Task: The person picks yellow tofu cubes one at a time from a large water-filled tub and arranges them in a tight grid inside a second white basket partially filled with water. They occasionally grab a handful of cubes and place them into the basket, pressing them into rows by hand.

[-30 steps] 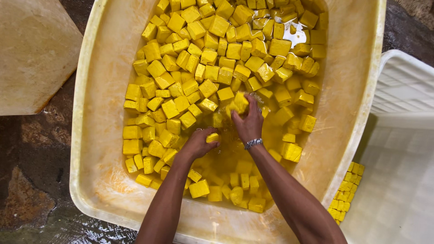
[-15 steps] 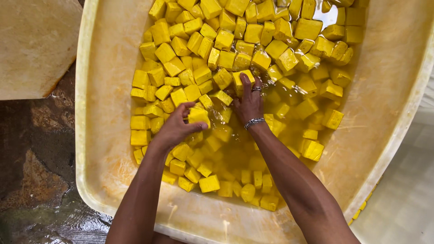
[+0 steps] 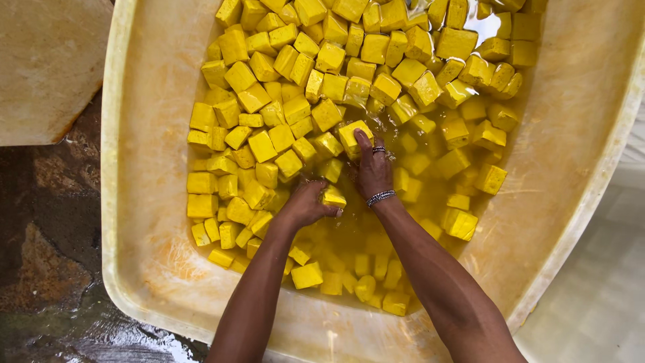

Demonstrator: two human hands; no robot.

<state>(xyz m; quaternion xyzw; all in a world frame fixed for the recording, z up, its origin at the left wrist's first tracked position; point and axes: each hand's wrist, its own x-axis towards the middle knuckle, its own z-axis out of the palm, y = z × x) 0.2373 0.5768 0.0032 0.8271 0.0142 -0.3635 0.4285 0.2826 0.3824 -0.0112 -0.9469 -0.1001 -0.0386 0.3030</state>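
Yellow cubes in a tub, both hands in the water

Yellow cubes (image 3: 316, 87) fill the far and left parts of a large cream plastic tub (image 3: 148, 134), floating and sunk in yellowish water (image 3: 349, 228). Both hands are down in the middle of the tub, close to each other.

Left hand (image 3: 306, 202): fingers curled shut around one small yellow cube (image 3: 333, 197), which pokes out at the fingertip side, just beside the right wrist. More cubes lie packed just left of and beyond this hand; a few loose ones sit nearer the person, below the forearm.

Right hand (image 3: 373, 168): fingers laid together, flat on top of a bigger yellow cube (image 3: 352, 136), fingertips pressing its upper face. Cannot tell if it is actually gripped or only touched. Ring on a finger, beaded bracelet (image 3: 381, 197) on the wrist. Scattered cubes to the right of this hand are mostly underwater and spaced apart.

Outside the tub: wet, dark stone floor (image 3: 47, 222) to the left of the left arm, with a pale slab (image 3: 47, 60) farther out on that side. White surface (image 3: 598, 296) to the right of the right arm, beyond the tub rim.
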